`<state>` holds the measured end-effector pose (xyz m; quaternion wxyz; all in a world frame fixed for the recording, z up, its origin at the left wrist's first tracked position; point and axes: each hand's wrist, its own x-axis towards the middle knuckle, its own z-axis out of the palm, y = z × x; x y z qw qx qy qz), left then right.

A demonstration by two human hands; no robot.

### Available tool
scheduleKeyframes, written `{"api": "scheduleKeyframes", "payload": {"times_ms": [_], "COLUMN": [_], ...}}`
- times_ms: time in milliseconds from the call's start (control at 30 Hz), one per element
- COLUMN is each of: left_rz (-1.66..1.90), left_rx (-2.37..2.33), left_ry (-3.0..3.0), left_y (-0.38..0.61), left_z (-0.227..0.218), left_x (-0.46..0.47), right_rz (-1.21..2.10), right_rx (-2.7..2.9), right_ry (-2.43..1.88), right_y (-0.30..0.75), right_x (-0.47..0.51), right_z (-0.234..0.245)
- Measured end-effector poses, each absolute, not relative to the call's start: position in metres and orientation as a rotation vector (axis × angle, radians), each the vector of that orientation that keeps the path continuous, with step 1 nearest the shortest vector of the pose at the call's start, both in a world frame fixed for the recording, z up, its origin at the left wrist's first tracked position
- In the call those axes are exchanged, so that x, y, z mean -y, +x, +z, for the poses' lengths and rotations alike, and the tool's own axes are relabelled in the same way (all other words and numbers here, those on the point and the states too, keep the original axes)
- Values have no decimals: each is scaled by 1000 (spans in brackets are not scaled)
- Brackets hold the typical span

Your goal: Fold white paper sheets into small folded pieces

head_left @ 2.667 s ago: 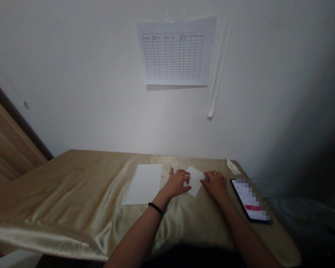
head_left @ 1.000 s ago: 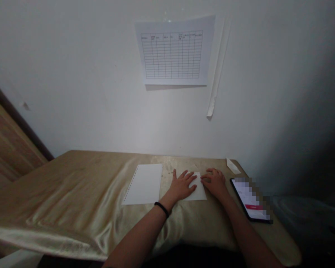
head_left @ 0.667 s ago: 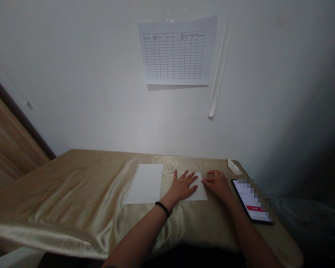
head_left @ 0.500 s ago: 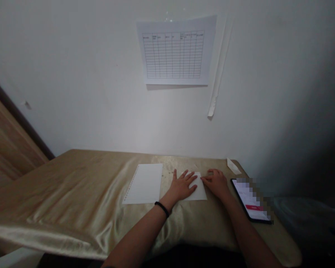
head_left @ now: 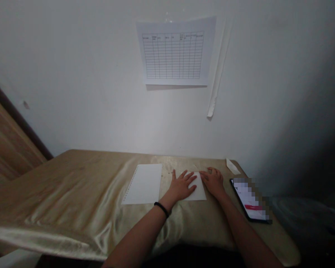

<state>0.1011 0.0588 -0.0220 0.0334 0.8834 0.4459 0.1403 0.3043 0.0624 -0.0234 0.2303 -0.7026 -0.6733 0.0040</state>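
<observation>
My left hand [head_left: 181, 187] lies with its fingers spread on a small sheet of white paper [head_left: 199, 191], covering its left part. A black band [head_left: 162, 209] circles the left wrist. At the sheet's upper right corner, the bent fingers of my right hand [head_left: 214, 181] close together on the paper's edge; the exact grip of the thumb is hard to see. To the left of both hands, a larger loose-leaf sheet [head_left: 143, 184] with punched holes along its left side rests flat.
A satin cloth [head_left: 80, 193] covers the table, with folds at the front. On the right lie a phone [head_left: 249, 201] with its screen lit and a folded paper scrap [head_left: 233, 166]. The wall behind bears a printed table [head_left: 175, 56] and a pale strip [head_left: 219, 70].
My right hand has shifted slightly up and left, its fingertips now over the small sheet's top right corner. My left hand stays in place.
</observation>
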Motion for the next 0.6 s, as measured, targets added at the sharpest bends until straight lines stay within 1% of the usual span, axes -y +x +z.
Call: {"api": "scheduleKeyframes", "payload": {"times_ms": [167,600], "left_rz": [444,464], "left_rx": [-1372,-1354], "left_ry": [2701,2682], "left_y": [101,101], "left_z": [-24,-24], "left_x": [-59,-61], "right_rz": [91,179], "right_rx": [1827,1937], "right_ry": [-1845,-1804], "right_y": [309,318], "right_x": [-68,-59], "right_z": [-26,-17]}}
